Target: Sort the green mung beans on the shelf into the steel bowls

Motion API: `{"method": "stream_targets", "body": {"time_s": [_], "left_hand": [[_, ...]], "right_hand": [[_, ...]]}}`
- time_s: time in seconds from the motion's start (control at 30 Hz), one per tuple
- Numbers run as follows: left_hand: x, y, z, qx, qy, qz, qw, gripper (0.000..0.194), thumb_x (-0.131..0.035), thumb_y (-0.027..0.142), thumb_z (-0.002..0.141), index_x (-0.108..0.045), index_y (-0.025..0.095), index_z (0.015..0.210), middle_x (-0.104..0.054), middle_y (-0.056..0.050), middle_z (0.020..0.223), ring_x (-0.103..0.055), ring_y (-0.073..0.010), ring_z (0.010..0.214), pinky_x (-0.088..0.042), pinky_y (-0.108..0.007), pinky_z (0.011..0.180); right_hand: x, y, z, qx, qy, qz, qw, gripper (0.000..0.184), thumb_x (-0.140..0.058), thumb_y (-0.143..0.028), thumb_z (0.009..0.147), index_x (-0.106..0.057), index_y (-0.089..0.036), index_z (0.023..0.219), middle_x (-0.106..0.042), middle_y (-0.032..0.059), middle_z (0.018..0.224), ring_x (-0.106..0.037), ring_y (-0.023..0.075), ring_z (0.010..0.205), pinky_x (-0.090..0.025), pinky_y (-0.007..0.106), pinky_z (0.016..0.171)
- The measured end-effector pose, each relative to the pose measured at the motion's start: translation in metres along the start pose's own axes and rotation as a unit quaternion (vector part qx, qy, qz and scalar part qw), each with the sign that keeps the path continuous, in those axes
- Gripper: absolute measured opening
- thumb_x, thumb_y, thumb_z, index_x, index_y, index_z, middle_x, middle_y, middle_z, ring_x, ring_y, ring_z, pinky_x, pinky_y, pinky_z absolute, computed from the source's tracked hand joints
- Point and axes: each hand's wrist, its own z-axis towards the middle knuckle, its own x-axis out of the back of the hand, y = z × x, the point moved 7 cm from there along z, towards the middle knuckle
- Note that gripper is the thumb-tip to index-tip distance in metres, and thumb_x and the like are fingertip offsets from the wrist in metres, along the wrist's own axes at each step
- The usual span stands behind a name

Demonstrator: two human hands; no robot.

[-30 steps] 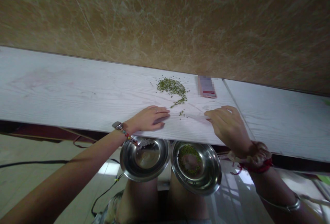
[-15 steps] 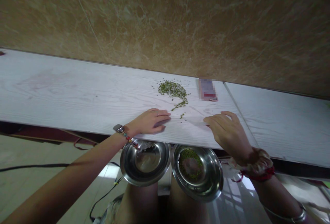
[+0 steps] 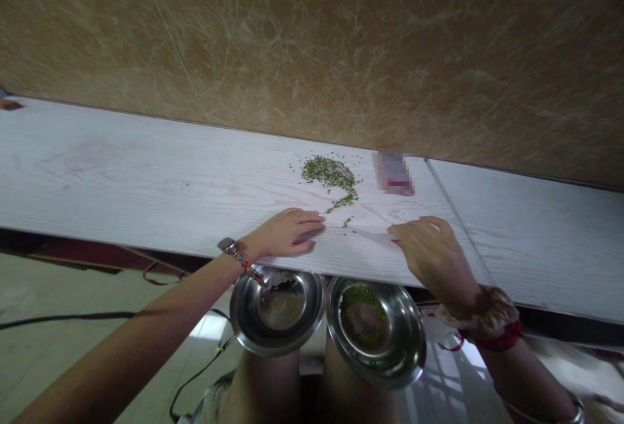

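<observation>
Small green beans (image 3: 327,172), like mung beans, lie in a loose pile on the white wood-grain tabletop, with a thin tail of them curving toward me. My left hand (image 3: 287,231) rests flat on the table, fingers stretched toward the end of that tail. To the right, my right hand (image 3: 429,251) is closed, pinching a thin pale strip (image 3: 375,237) whose tip points at a few stray beans (image 3: 347,222). What the strip is made of is unclear. Below the table edge, a metal bowl (image 3: 414,346) contains green beans; another metal bowl (image 3: 238,320) holds something whitish.
A phone-like object (image 3: 396,173), partly blurred out, lies at the back of the table (image 3: 146,183) near a seam. Behind rises a brown marbled wall (image 3: 312,40). Both bowls sit over my legs, and a black cable (image 3: 68,315) runs at the lower left.
The whole view has shifted slightly. Both hands keep nearly the same pose, the right still pinching the pale strip, and the bean pile looks the same.
</observation>
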Motion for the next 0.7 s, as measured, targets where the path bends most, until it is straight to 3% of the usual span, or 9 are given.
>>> {"method": "stream_targets", "body": {"time_s": [0.27, 0.7], "left_hand": [[-0.0014, -0.0017, -0.0003, -0.001, 0.005, -0.004, 1.000, 0.037, -0.049, 0.033, 0.091, -0.051, 0.024, 0.126, -0.053, -0.005, 0.140, -0.047, -0.0199, 0.130, -0.035, -0.038, 0.108], [-0.0007, -0.0012, -0.0001, 0.001, -0.001, -0.004, 1.000, 0.036, -0.049, 0.034, 0.091, -0.052, 0.023, 0.125, -0.053, -0.006, 0.141, -0.048, -0.0213, 0.129, -0.035, -0.039, 0.108]], "right_hand": [[0.0008, 0.0033, -0.0011, -0.032, 0.009, 0.035, 0.999, 0.023, -0.043, -0.011, 0.091, -0.065, -0.019, 0.093, -0.071, 0.0028, 0.079, -0.059, 0.0158, 0.076, -0.039, 0.035, 0.085], [0.0013, -0.0021, 0.0013, -0.019, -0.005, 0.045, 0.999, 0.020, -0.045, -0.012, 0.091, -0.064, -0.018, 0.092, -0.070, 0.0031, 0.079, -0.058, 0.0160, 0.076, -0.038, 0.034, 0.084]]}}
